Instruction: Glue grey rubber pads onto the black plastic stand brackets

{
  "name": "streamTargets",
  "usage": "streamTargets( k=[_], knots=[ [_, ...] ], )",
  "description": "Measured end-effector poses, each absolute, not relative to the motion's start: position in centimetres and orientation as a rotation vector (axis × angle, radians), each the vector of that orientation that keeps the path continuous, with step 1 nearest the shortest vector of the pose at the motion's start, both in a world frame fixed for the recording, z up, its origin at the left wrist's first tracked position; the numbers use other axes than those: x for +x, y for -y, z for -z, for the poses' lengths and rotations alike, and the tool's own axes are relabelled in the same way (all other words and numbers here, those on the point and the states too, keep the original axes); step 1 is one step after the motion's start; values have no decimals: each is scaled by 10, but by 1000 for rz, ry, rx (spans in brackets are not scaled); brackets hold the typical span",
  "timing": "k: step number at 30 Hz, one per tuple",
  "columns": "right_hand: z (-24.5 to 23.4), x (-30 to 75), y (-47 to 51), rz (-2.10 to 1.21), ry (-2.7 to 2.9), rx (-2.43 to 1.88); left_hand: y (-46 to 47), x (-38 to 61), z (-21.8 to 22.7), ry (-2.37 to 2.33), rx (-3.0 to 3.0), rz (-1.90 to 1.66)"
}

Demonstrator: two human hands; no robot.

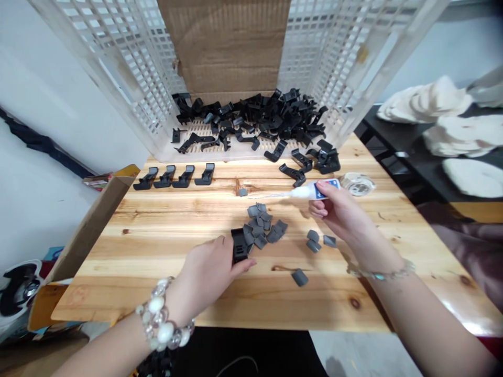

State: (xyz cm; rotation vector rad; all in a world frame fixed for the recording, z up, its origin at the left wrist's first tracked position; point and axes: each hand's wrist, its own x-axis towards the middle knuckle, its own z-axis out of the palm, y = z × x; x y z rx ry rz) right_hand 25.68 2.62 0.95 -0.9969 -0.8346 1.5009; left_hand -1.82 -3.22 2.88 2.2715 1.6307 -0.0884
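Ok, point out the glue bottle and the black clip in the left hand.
Glue bottle (pixel 302 192): head view, white tapering neck.
Black clip (pixel 239 246): head view, upper face.

Cardboard (pixel 223 47) between white crate walls (pixel 129 68); tape roll (pixel 358 184) on wooden table (pixel 165 209).

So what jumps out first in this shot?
The heap of black plastic clips in the white lattice crate at the far end of the wooden table catches the eye first. Nearer, the right hand holds a white glue bottle, while the left hand grips a black clip beside a pile of grey pads.
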Motion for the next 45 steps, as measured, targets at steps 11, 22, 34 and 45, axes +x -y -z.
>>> streamTargets(
  k=[11,22,34,45],
  knots=[
    [-19,256,-22,-1582,761,-1029,22,-30,-26,-1243,1634,-530],
    [13,223,-20,-1558,1130,-1248,-15,2,-23,-955,929,-663],
    [26,201,-50,-757,1906,-1485,11,-6,-16,-921,849,-626],
    [-18,196,-35,-1844,834,-927,21,-7,-12,-840,793,-770]
  ],
)
